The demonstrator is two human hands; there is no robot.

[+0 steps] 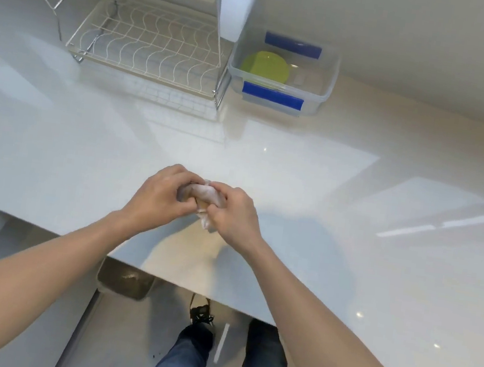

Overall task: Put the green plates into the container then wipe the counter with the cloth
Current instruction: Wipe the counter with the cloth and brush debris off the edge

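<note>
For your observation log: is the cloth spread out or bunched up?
Bunched up: the cloth sits wadded between the left hand and right hand, above the counter.

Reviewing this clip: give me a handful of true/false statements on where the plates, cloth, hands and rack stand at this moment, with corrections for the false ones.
1. The green plates lie inside the clear container. True.
2. The cloth lies flat and spread on the counter, untouched. False: it is bunched up and gripped between both hands.
3. The left hand and the right hand both hold the cloth. True.
4. The lower shelf of the dish rack holds green plates. False: no plates show on the rack; the green plates are in the container.
5. The container stands to the left of the dish rack. False: it stands right of the rack, against the wall.
</note>
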